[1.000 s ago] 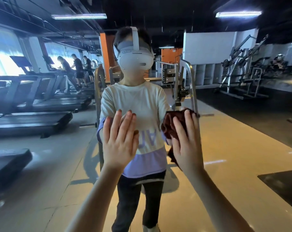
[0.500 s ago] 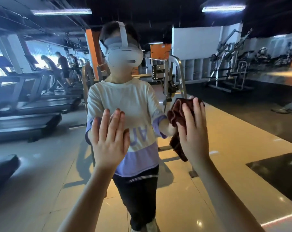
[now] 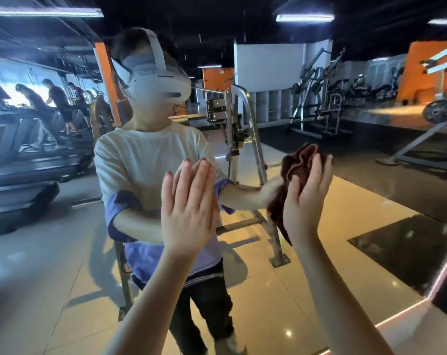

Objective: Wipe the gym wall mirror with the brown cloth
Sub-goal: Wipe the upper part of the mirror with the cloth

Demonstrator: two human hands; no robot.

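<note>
nearest the camera, both forearms reach up and forward to the glass. the left hand (image 3: 189,213) lies flat on the mirror (image 3: 358,226), its fingers (image 3: 204,175) straight and together, holding nothing; it reads as a brace. it has kept that pose through the last second.

the right hand (image 3: 305,201) is what has changed. a second ago it sat close beside the left hand, with the cloth just off the reflected person's (image 3: 150,162) torso. now it is further right and a little higher, turned more edge-on, and the reflected forearm stretches out to meet it. its fingers are straight and close together, pressing the cloth to the glass, not curled round it; the thumb lies along the cloth's near edge.

the brown cloth (image 3: 298,162) is bunched between that palm and the mirror. folds stand above the fingertips and a tail hangs below the wrist. it is right of the glass's middle and well above the lit strip along the lower right edge.

i judge this as a wiping stroke under way, moving rightward. only a narrow band can have been covered, so most of the mirror is still to do.

deep in the reflection stand a weight machine (image 3: 245,139) and treadmills (image 3: 25,160).
</note>
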